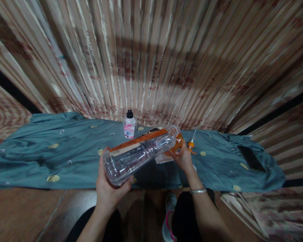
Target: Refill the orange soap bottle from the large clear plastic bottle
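Note:
My left hand point(110, 191) is wrapped around the base of a large clear plastic bottle point(131, 161) with an orange and black label. The bottle is tilted, its neck pointing up and to the right, and no cap shows on it. Close to that neck, my right hand point(183, 158) is closed on an orange see-through bottle point(178, 142), partly hidden behind the clear one. An orange pump top point(191, 144) with a pale tube lies on the cloth just right of my right hand. Something white like folded tissue point(164, 158) shows beneath the bottles.
A small clear bottle point(129, 126) with a black cap and pink label stands at the back of the green cloth point(75, 151). Far right on the cloth lies a dark phone point(251, 158). A striped, flowered curtain point(151, 60) hangs behind.

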The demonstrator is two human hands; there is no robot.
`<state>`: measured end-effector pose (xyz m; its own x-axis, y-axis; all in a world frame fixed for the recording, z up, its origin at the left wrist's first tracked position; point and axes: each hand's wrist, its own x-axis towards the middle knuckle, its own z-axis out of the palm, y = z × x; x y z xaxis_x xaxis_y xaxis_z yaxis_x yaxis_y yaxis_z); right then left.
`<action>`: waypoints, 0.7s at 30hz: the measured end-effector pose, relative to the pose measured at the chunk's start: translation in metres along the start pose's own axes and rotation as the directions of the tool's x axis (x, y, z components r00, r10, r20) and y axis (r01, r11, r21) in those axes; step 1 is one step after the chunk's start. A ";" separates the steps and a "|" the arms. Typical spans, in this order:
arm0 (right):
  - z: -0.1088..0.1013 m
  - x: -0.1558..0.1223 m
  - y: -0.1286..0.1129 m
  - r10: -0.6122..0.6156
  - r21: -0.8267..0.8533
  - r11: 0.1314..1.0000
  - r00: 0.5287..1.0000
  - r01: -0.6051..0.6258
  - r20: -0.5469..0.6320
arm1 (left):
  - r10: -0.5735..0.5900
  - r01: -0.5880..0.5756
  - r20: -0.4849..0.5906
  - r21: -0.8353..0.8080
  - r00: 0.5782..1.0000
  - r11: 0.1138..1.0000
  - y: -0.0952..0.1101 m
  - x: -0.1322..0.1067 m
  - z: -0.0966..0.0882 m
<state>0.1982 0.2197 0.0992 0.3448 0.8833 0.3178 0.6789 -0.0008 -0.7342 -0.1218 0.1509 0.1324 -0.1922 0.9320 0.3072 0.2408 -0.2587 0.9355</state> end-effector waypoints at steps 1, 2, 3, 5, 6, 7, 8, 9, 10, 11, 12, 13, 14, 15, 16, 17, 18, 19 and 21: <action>0.000 0.000 0.000 -0.003 0.001 1.000 1.000 0.003 0.000 | 0.010 -0.010 0.000 0.005 1.000 1.000 0.001 0.000 0.000; 0.000 0.000 0.000 -0.004 0.001 1.000 1.000 0.004 -0.003 | 0.019 -0.019 -0.002 0.009 1.000 1.000 0.001 0.000 0.001; 0.000 0.000 0.000 -0.005 -0.002 1.000 1.000 0.005 -0.008 | 0.024 -0.024 -0.008 0.011 1.000 1.000 0.001 0.000 0.001; 0.000 0.000 -0.001 -0.010 -0.003 1.000 1.000 0.009 -0.016 | 0.021 -0.020 -0.017 0.009 1.000 1.000 0.001 0.001 0.001; 0.000 0.000 -0.001 -0.012 -0.002 1.000 1.000 0.012 -0.018 | 0.017 -0.017 -0.022 0.009 1.000 1.000 0.001 0.001 0.001; 0.000 0.000 -0.002 -0.015 0.001 1.000 1.000 0.015 -0.018 | 0.014 -0.014 -0.024 0.011 1.000 1.000 0.001 0.001 0.001; 0.000 0.000 -0.002 -0.017 0.003 1.000 1.000 0.017 -0.015 | 0.014 -0.014 -0.022 0.016 1.000 1.000 0.001 0.001 0.001; 0.000 0.000 -0.002 -0.014 0.002 1.000 1.000 0.014 -0.013 | 0.019 -0.018 -0.021 0.024 1.000 1.000 0.001 0.001 0.001; 0.000 0.000 -0.002 -0.008 -0.004 1.000 1.000 0.008 -0.011 | 0.025 -0.024 -0.020 0.033 0.999 0.999 0.002 0.001 0.001; 0.000 0.000 -0.002 -0.002 -0.010 1.000 1.000 0.002 -0.011 | 0.029 -0.029 -0.022 0.038 0.999 0.999 0.001 0.001 0.001; 0.000 0.000 -0.002 0.003 -0.016 1.000 1.000 -0.004 -0.013 | 0.029 -0.028 -0.019 0.035 0.999 0.999 0.001 0.001 0.001; 0.000 0.000 -0.002 0.007 -0.020 1.000 1.000 -0.007 -0.017 | 0.026 -0.025 -0.015 0.026 1.000 0.999 0.001 0.001 0.001; 0.000 0.000 -0.002 0.006 -0.022 1.000 1.000 -0.007 -0.021 | 0.023 -0.023 -0.012 0.016 1.000 1.000 0.000 0.001 0.000; 0.001 0.000 -0.002 0.001 -0.021 1.000 1.000 -0.001 -0.024 | 0.020 -0.020 -0.010 0.009 1.000 1.000 0.000 0.000 0.000; 0.001 0.000 -0.001 -0.009 -0.017 1.000 1.000 0.008 -0.027 | 0.022 -0.022 -0.009 0.009 1.000 1.000 -0.001 0.000 0.000; 0.001 0.000 -0.001 -0.018 -0.012 1.000 0.999 0.018 -0.030 | 0.026 -0.026 -0.011 0.016 1.000 1.000 -0.002 0.000 0.000; 0.001 0.000 -0.001 -0.026 -0.006 1.000 0.999 0.026 -0.032 | 0.028 -0.028 -0.011 0.025 1.000 0.999 -0.002 0.000 0.000; 0.001 0.000 -0.001 -0.031 0.000 1.000 0.999 0.031 -0.034 | 0.028 -0.027 -0.010 0.034 1.000 0.999 -0.003 0.000 0.000; 0.001 0.000 -0.001 -0.029 0.010 1.000 0.999 0.029 -0.031 | 0.015 -0.015 -0.008 0.032 1.000 0.999 -0.003 0.000 0.000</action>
<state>0.1970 0.2203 0.0993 0.3446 0.8681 0.3573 0.6820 0.0301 -0.7307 -0.1226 0.1520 0.1300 -0.1959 0.9259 0.3229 0.2743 -0.2644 0.9246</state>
